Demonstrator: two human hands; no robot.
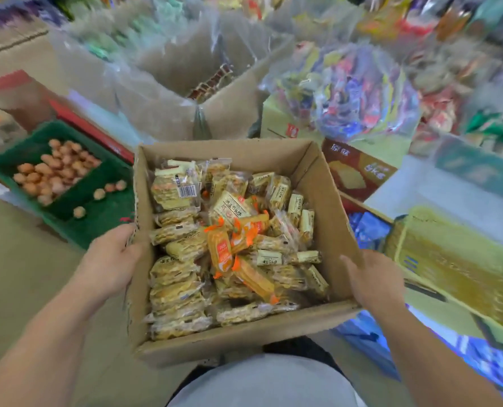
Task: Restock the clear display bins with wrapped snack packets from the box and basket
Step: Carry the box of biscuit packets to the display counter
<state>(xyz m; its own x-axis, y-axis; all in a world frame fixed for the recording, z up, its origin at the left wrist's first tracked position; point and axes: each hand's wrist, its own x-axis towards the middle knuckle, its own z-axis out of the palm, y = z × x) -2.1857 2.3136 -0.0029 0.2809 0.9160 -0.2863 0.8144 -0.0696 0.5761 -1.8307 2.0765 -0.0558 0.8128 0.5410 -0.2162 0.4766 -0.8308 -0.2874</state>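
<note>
An open cardboard box (pixel 329 201) sits right in front of me, held up between both hands. It is full of wrapped snack packets: many pale yellow ones (pixel 175 189) and a few orange ones (pixel 221 254) near the middle. My left hand (pixel 112 257) grips the box's left wall, thumb over the rim. My right hand (pixel 373 277) holds the right wall near the front corner, thumb on the rim. A green basket (pixel 103 212) with small round orange-brown snacks stands to the left.
A large carton lined with clear plastic (pixel 185 69) stands behind the box, nearly empty. Clear bags of mixed colourful packets (pixel 356 92) fill the right. A brown carton (pixel 359 168) and a yellow flattened carton (pixel 455 268) lie at right. Shelves of snacks blur across the top.
</note>
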